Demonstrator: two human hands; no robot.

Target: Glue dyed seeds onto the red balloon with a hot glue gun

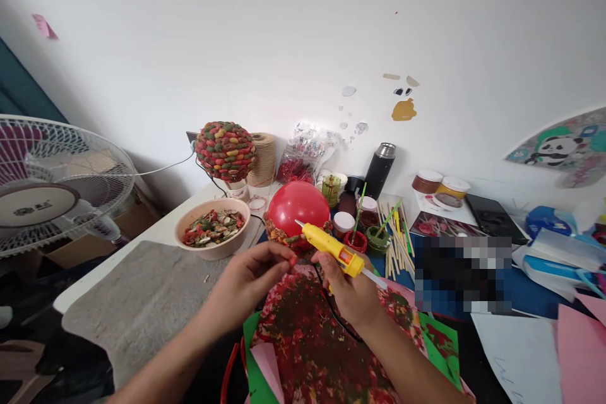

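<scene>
My right hand [353, 290] is wrapped round a yellow hot glue gun [326, 243], its nozzle pointing left in front of the red balloon [299, 205]. A clear glue stick [374, 278] sticks out of the gun's back end. My left hand [258, 274] pinches a small red painted nutshell [293, 261] between thumb and fingers, just below the nozzle. Around the balloon's lower part runs a band of coloured nutshells [279, 233]. Left of it stands a pale pink bowl [180, 237] holding loose red, green and yellow nutshells [213, 228].
A finished-looking shell-covered ball [226, 151] stands behind the bowl beside a twine spool [263, 158]. Paint jars [377, 240], wooden sticks [395, 233] and a black flask [380, 170] are at the right. Paint-stained paper [322, 347] lies under my hands; a fan [52, 189] stands left.
</scene>
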